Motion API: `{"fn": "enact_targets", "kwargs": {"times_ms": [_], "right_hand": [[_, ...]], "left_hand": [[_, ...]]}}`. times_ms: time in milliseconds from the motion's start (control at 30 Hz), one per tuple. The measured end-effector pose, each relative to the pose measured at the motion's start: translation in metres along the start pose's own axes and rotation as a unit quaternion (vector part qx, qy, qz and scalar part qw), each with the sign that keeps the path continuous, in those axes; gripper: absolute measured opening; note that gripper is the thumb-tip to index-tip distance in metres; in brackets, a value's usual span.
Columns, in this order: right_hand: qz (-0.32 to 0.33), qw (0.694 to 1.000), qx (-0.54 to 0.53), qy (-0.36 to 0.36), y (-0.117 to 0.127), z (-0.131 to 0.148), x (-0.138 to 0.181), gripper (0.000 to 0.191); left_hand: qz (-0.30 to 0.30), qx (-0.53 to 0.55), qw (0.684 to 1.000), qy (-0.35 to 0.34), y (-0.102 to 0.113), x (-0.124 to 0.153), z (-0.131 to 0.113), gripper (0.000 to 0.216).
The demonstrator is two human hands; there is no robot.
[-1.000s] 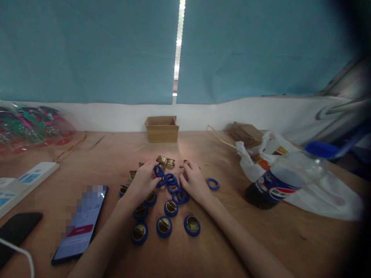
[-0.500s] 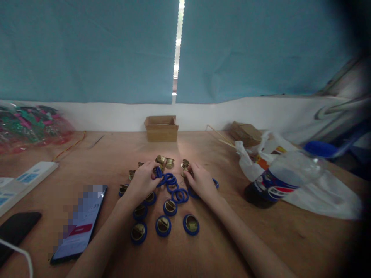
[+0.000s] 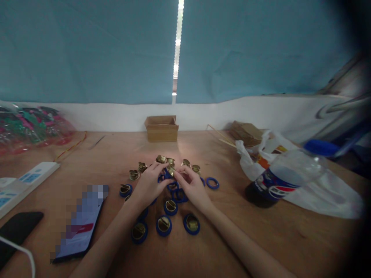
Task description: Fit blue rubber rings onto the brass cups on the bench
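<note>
Both hands, left hand (image 3: 149, 184) and right hand (image 3: 191, 186), pinched one brass cap (image 3: 171, 171) into a blue ring (image 3: 166, 175); several ringed caps (image 3: 164, 225) were done, bare caps (image 3: 196, 168) and loose rings (image 3: 212, 183) remained.

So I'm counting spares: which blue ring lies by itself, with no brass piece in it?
The blue ring just right of the right hand. It lies flat and empty on the table, apart from the pile; the nearer rings hold brass pieces.

A small gold cap (image 3: 171, 171) sits pinched between the fingertips of both hands, tilted, just above a blue ring (image 3: 165, 175). They are near the middle of the tabletop, a bit toward the far edge. The ring is mostly hidden.
</note>
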State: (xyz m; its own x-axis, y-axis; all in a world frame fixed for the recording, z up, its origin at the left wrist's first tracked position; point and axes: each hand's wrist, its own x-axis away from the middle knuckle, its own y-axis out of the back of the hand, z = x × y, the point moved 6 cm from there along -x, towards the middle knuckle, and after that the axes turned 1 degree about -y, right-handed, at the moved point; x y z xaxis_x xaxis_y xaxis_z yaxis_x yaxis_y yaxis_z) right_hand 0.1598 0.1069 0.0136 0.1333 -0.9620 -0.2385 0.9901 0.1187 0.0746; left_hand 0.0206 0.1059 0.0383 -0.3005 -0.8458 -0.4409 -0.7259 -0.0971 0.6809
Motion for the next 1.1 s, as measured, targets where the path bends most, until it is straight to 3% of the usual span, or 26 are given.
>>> {"fn": "enact_targets", "kwargs": {"times_ms": [567,933,1100], "right_hand": [[-0.007,0.997,-0.071,-0.032,0.002,0.007,0.003,0.018],[0.01,0.998,-0.059,-0.018,-0.006,0.002,0.004,0.02],[0.008,1.0,-0.02,-0.01,-0.005,0.006,0.006,0.019]], "left_hand": [[-0.057,0.038,0.997,-0.036,0.003,0.006,-0.011,0.041],[-0.053,-0.001,0.996,-0.075,-0.003,0.007,-0.02,0.034],[-0.056,0.037,0.997,-0.045,0.001,0.006,-0.019,0.038]]}}
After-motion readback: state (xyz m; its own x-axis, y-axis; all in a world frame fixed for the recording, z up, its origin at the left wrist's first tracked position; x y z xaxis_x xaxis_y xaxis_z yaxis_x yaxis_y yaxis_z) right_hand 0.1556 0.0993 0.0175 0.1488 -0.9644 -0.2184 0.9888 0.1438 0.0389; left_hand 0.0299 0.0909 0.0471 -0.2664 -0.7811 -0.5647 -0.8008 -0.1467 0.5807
